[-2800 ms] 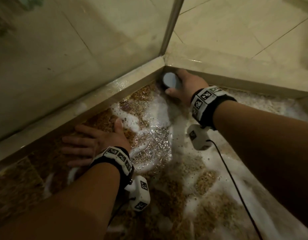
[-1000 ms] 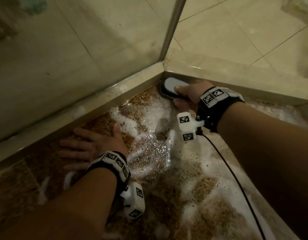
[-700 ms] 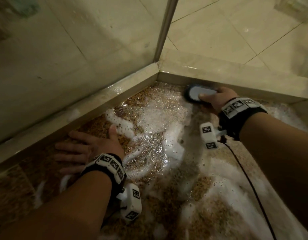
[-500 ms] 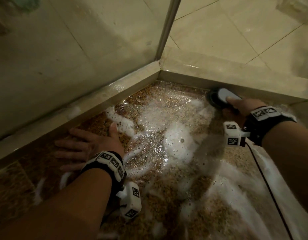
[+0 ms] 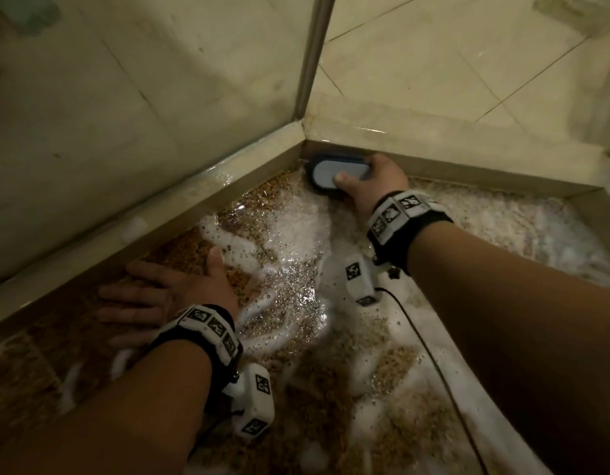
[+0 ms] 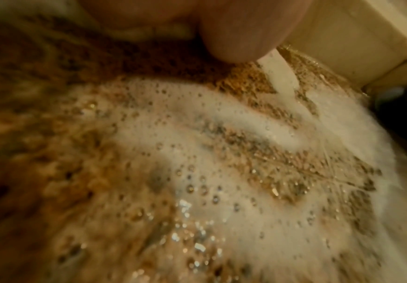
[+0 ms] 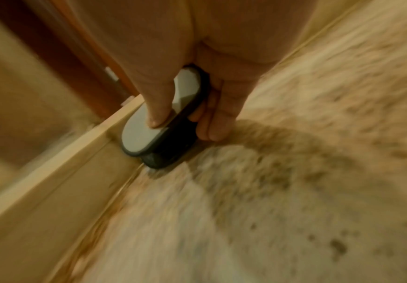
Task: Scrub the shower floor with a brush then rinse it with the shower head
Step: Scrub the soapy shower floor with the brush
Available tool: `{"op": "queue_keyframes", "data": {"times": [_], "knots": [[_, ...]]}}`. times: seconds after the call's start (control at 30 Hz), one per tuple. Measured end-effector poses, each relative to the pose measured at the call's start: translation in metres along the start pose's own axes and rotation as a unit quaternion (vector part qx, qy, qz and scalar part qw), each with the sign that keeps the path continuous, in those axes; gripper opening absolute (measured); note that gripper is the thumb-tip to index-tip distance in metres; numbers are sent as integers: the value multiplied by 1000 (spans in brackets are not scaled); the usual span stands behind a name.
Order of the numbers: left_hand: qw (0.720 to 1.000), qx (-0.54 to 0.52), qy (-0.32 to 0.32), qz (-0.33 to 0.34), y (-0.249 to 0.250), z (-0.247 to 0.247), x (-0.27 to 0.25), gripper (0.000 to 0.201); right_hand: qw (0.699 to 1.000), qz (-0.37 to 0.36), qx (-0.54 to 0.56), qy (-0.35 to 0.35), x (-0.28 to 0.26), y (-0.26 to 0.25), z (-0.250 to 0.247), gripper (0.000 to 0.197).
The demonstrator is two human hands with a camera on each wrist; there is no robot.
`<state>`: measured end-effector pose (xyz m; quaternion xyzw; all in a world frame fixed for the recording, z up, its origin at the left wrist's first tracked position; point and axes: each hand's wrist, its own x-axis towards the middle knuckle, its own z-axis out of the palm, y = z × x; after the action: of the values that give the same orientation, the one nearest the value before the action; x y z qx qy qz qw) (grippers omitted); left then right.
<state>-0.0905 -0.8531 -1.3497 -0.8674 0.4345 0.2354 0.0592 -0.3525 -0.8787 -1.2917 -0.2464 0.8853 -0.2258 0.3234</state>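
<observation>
A dark oval scrub brush [image 5: 334,173] with a grey top sits on the brown speckled shower floor [image 5: 296,371] in the far corner, against the curb. My right hand [image 5: 368,181] grips it, thumb on the grey top and fingers curled round its far side; the right wrist view shows the brush [image 7: 149,132] pressed along the curb with my right hand [image 7: 185,107] round it. My left hand [image 5: 159,296] lies flat on the wet floor near the left curb, fingers spread. White foam [image 5: 296,228] covers much of the floor. In the left wrist view my thumb [image 6: 241,34] rests on the foamy floor [image 6: 197,172]. No shower head is in view.
Beige curbs [image 5: 194,207] meet at the corner under a metal post [image 5: 310,60] between glass panels. Beyond the far curb lies tiled bathroom floor [image 5: 433,63]. A black cable [image 5: 430,351] runs from my right wrist over the foam.
My right hand swept the brush to the right along the far curb, then back left into the corner. The left hand has stayed flat on the floor.
</observation>
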Motion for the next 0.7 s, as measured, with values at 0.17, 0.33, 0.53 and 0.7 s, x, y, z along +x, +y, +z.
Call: {"op": "queue_keyframes", "data": {"times": [0.17, 0.33, 0.53, 0.7], "knots": [[1000, -6, 1, 2, -1, 2, 1, 121, 997, 74, 7, 26, 15, 39, -53, 49], [1000, -8, 6, 5, -1, 3, 2, 121, 985, 150, 25, 79, 28, 94, -102, 62], [1000, -17, 12, 8, 0, 2, 0, 121, 944, 244, 182, 124, 15, 107, -129, 61], [1000, -15, 10, 10, -2, 3, 1, 120, 947, 235, 201, 92, 11, 88, -115, 41]]}}
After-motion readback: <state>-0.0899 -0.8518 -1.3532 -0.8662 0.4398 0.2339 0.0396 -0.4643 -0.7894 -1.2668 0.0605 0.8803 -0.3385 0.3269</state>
